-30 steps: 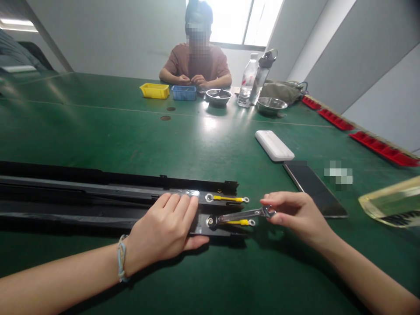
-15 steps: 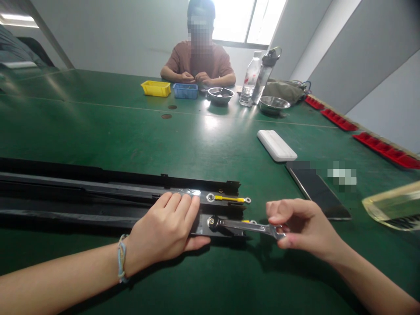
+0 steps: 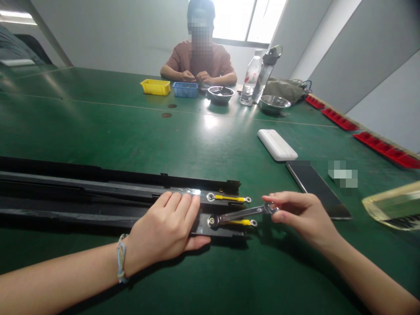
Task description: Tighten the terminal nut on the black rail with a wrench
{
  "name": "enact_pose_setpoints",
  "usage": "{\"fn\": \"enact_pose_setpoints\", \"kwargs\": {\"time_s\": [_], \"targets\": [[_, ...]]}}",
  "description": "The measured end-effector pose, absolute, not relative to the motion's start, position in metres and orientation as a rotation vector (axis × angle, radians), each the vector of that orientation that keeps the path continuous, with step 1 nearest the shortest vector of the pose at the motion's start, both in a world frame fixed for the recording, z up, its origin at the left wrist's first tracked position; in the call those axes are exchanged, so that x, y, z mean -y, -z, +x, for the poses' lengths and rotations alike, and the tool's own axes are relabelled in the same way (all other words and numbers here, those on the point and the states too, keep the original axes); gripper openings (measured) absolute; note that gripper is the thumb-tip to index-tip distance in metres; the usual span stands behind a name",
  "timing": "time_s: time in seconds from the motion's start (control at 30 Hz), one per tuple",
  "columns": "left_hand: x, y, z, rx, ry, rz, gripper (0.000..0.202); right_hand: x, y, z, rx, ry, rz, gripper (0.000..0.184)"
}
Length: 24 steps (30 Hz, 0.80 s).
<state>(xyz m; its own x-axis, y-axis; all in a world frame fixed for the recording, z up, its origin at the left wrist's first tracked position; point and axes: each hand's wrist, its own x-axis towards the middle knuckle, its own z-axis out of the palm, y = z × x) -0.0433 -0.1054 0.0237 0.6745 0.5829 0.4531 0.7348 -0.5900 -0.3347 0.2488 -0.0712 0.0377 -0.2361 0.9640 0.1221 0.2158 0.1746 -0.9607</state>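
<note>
Long black channels (image 3: 98, 188) are laid on the green table (image 3: 114, 135), cut off by the view at 9 o'clock. A bracelet (image 3: 121, 258) is worn on the left wrist; well away at its 12 o'clock, a yellow bin (image 3: 155, 88) is set. By the left hand (image 3: 167, 227), the nearer channel is clasped near its right end, the fingers laid side by side over it and the thumb along the near edge. Past the fingertips, two yellow leads (image 3: 229, 198) with ring terminals are seen, the nearer one partly covered by a wrench (image 3: 243, 213). The wrench's ring end is fitted around a fastener on the nearer channel; its handle is pointed just short of 3 o'clock. Its free end is pinched between thumb and forefinger of the right hand (image 3: 274, 207). From that hand, a white block (image 3: 277, 145) is found towards 11 o'clock, a dark flat device (image 3: 323, 192) at 1 o'clock, and a translucent yellow object (image 3: 390, 203) at 3 o'clock.
</note>
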Motion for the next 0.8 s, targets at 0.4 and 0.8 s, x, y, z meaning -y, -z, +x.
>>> {"fn": "enact_pose_setpoints", "kwargs": {"time_s": [0.4, 0.8], "targets": [[0.107, -0.023, -0.050, 1.018, 0.379, -2.384, 0.066, 0.069, -0.036, 0.240, 1.567, -1.161, -1.203, 0.020], [0.105, -0.023, -0.056, 1.008, 0.370, -2.379, 0.065, 0.080, -0.031, 0.234, 1.729, -1.391, -0.649, 0.022]]}}
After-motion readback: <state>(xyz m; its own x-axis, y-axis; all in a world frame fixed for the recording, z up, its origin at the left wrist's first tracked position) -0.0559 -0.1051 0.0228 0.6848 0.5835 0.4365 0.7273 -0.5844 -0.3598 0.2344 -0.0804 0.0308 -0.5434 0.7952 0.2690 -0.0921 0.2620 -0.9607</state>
